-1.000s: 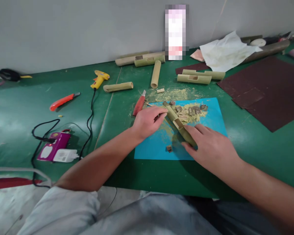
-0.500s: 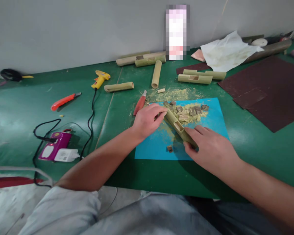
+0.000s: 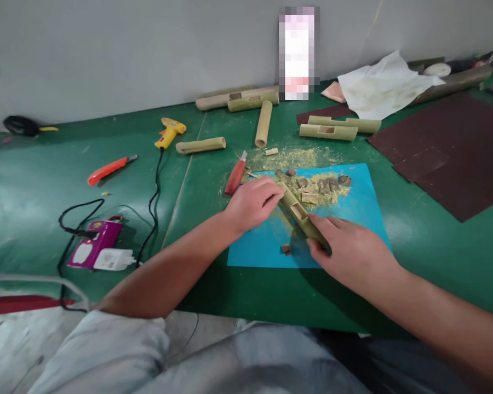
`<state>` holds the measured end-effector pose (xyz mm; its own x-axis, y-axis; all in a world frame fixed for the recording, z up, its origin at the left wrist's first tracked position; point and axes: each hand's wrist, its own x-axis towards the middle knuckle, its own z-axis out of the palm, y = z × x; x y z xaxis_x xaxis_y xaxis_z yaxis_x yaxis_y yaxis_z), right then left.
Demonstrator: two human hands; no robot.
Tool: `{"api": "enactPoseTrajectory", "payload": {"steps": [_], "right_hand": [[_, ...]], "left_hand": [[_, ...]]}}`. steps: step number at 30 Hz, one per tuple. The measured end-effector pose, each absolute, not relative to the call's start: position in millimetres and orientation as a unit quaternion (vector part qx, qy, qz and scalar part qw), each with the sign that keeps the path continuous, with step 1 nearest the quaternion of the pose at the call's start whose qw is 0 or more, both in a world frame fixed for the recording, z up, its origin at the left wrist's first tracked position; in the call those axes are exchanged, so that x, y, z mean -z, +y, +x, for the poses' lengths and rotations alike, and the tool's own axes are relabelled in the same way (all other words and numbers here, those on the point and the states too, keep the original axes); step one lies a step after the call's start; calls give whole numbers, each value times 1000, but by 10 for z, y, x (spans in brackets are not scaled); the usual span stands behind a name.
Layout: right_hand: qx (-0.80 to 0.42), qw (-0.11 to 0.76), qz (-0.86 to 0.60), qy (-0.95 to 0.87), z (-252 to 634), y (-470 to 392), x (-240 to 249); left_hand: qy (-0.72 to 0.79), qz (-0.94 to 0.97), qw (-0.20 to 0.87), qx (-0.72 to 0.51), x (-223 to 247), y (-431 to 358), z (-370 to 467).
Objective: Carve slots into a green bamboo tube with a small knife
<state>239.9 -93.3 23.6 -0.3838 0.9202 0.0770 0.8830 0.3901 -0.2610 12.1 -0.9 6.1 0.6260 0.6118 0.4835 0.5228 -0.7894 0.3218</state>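
Observation:
A bamboo tube point(image 3: 299, 212) with a rectangular slot cut in its side is held slantwise above the blue sheet point(image 3: 254, 249). My left hand point(image 3: 255, 203) pinches its upper left end with the fingertips. Around its lower right end, my right hand point(image 3: 345, 238) is closed, the thumb below and the fingers on top. Shavings and small brown chips point(image 3: 322, 185) are heaped on the sheet behind the tube. One brown chip point(image 3: 286, 249) sits apart near the front. A red-handled chisel point(image 3: 235, 174) lies just behind my left hand.
More bamboo tubes point(image 3: 327, 132) lie farther back. On the left are a yellow glue gun point(image 3: 170, 132), an orange cutter point(image 3: 112, 169) and a purple power strip point(image 3: 95, 245) with black cables. Dark brown sheets point(image 3: 456, 158) and white paper point(image 3: 388, 85) are on the right.
My left hand has shifted very slightly right and down at the tube's end. The tube stays in both hands, nearly unmoved.

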Motion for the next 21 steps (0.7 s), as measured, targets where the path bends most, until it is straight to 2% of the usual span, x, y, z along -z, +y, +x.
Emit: {"api": "enactPoseTrajectory", "payload": {"steps": [4,7,21], "right_hand": [[-86,101,-547,-827,2403,-936,-234],[-88,96,-547,-827,2400,-937,-246],[-81,98,-547,-827,2392,-932,-287]], "left_hand": [[299,913,87,-264,-59,16,126],[330,894,79,-294,-66,12,139],[319,900,74,-288,-54,2,147]]}}
